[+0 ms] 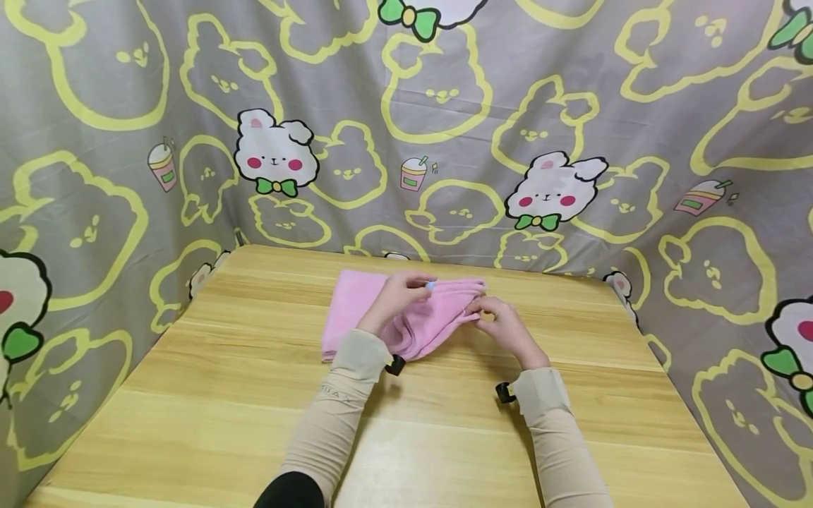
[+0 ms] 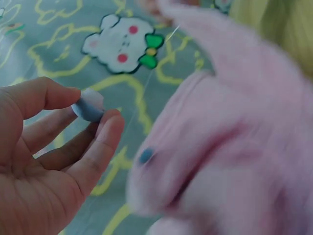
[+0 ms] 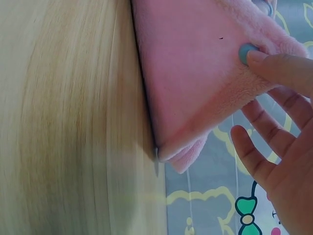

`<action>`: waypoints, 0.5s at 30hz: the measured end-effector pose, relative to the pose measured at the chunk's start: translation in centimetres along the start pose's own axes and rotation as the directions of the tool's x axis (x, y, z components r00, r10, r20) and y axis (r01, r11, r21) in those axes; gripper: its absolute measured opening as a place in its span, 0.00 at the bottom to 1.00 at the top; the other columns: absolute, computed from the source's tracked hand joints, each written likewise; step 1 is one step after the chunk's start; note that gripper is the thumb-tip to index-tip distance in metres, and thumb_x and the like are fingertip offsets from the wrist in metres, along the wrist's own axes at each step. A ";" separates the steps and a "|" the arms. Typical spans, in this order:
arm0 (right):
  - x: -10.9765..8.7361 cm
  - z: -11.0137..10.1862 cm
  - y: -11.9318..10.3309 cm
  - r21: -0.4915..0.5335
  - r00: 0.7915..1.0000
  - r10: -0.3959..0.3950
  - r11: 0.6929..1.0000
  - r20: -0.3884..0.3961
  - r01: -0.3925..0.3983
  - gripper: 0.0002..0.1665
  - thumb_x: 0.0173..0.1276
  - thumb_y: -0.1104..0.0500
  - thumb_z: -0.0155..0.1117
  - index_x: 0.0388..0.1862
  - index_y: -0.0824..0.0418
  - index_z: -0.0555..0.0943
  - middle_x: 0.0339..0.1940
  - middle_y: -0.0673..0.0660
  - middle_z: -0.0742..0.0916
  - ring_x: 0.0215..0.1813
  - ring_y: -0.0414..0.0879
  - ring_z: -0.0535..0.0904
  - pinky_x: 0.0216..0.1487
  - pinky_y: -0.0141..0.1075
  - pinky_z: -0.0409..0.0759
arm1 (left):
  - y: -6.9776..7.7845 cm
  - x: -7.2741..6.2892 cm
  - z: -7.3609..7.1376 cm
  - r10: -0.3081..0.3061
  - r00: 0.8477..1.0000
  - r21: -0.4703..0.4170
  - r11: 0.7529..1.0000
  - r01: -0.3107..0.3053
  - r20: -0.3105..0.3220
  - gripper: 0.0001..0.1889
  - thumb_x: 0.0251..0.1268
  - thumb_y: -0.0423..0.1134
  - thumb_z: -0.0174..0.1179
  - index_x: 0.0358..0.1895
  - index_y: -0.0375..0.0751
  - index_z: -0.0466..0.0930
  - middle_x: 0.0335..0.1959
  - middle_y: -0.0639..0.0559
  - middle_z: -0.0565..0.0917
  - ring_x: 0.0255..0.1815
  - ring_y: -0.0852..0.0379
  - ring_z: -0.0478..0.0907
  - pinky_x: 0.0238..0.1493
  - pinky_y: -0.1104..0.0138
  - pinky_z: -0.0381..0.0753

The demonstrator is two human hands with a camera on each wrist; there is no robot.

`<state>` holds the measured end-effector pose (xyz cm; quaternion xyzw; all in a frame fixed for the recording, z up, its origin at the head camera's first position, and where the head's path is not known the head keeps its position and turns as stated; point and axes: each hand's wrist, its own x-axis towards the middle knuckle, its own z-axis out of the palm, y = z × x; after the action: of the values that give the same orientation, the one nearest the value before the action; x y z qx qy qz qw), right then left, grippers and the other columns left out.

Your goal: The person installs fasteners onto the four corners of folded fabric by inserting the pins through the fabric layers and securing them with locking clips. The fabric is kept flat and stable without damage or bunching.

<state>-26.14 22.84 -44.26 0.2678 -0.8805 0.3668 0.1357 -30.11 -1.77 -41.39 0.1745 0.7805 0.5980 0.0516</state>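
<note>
A folded pink fleece cloth [image 1: 356,296] lies near the far side of the table, its right part bunched and lifted. My left hand [image 1: 400,296] is over the cloth and pinches a small rounded blue-and-white piece [image 2: 89,105] between thumb and fingertip. A small blue dot [image 2: 146,155] shows on the cloth beside it in the left wrist view. At the right end of the cloth, my right hand [image 1: 498,321] pinches its edge, thumb on a round blue button-like piece [image 3: 248,53]. The other fingers of that hand are spread below the cloth.
The wood-grain table [image 1: 209,409] runs under the cloth and both forearms. A grey curtain [image 1: 356,85] with yellow outlines and rabbit faces hangs behind and at both sides. Small black camera mounts [image 1: 505,392] sit at the wrists.
</note>
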 end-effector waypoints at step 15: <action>-0.1 0.2 0.5 0.009 0.999 -0.031 0.999 -0.010 0.031 0.09 0.58 0.71 0.69 0.36 0.60 0.86 0.37 0.56 0.88 0.44 0.49 0.80 0.49 0.52 0.80 | -2.0 0.6 5.3 -0.030 0.999 -0.112 0.993 0.033 0.025 0.18 0.65 0.33 0.61 0.57 0.35 0.80 0.53 0.42 0.85 0.52 0.51 0.83 0.55 0.67 0.81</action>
<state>-26.36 23.05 -44.72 0.2803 -0.8740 0.3698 0.1444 -29.56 2.78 -44.73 0.1660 0.7476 0.6382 0.0798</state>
